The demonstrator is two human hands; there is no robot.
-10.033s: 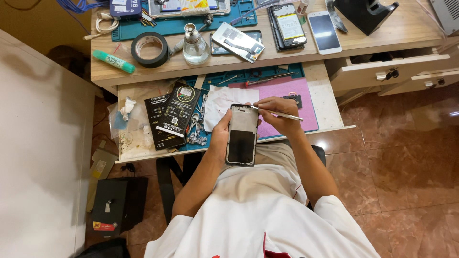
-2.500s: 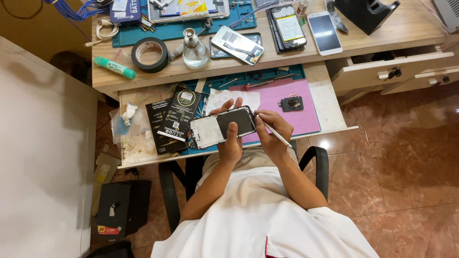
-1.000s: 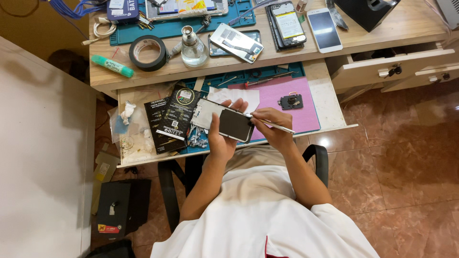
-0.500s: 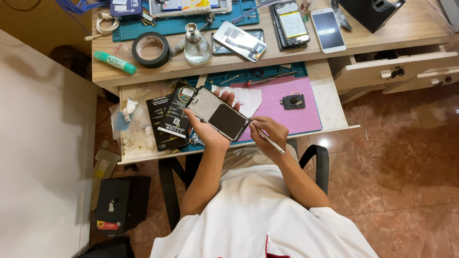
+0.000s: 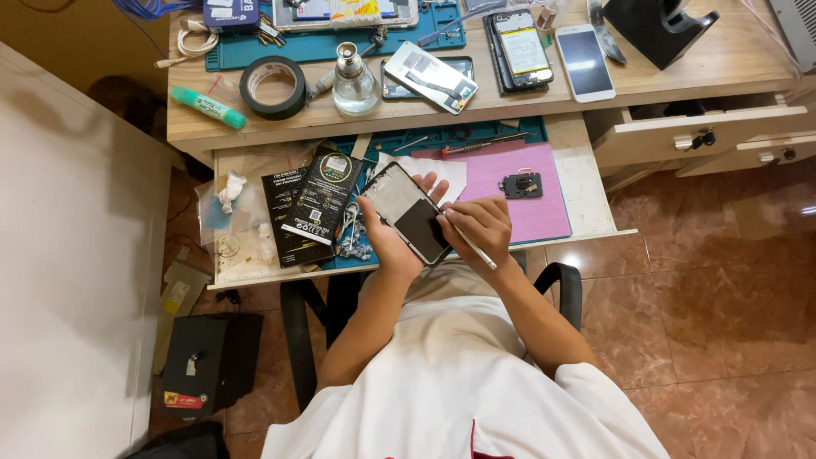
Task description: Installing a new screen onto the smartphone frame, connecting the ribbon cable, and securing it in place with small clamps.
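My left hand (image 5: 387, 240) holds an opened smartphone (image 5: 406, 211) tilted over the pull-out desk shelf, its back side up with a pale upper part and a black battery area below. My right hand (image 5: 478, 228) grips a thin silver tool (image 5: 476, 252) like a pen and rests its fingers on the phone's lower right edge. Both hands sit just above my lap, in front of a pink work mat (image 5: 518, 183) that carries a small black part (image 5: 520, 184).
Two black retail packets (image 5: 310, 202) lie left of the phone on the shelf (image 5: 586, 191). The desktop above holds a tape roll (image 5: 272, 87), glass bottle (image 5: 354, 83), green marker (image 5: 208, 107) and several phones (image 5: 583, 61). Open drawers (image 5: 697, 136) jut out at right.
The phone has swung from upright to lying diagonally in my left hand. My right hand with the tool has come up against the phone's lower edge.
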